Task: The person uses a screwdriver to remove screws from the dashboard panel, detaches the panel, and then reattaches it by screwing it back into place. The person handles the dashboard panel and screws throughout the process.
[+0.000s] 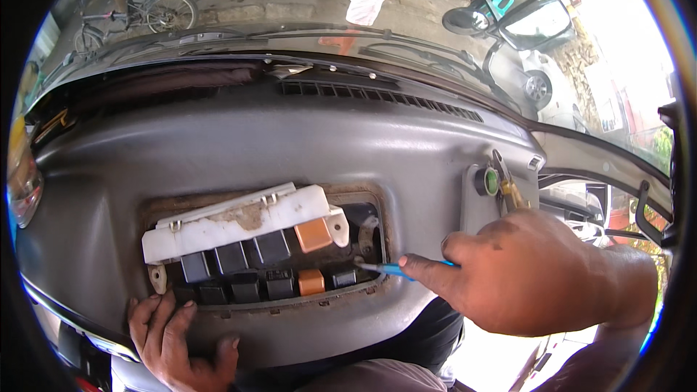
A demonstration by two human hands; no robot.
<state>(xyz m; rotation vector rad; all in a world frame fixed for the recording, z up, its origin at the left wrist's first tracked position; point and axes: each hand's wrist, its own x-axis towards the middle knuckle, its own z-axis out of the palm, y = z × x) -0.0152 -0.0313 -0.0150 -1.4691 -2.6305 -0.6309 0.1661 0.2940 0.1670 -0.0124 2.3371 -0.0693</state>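
We see a grey dashboard panel (290,138), a rectangular opening in it holding a white relay box (239,221), black relays (232,258), two orange relays (314,234), a vent grille (377,94) along its top.
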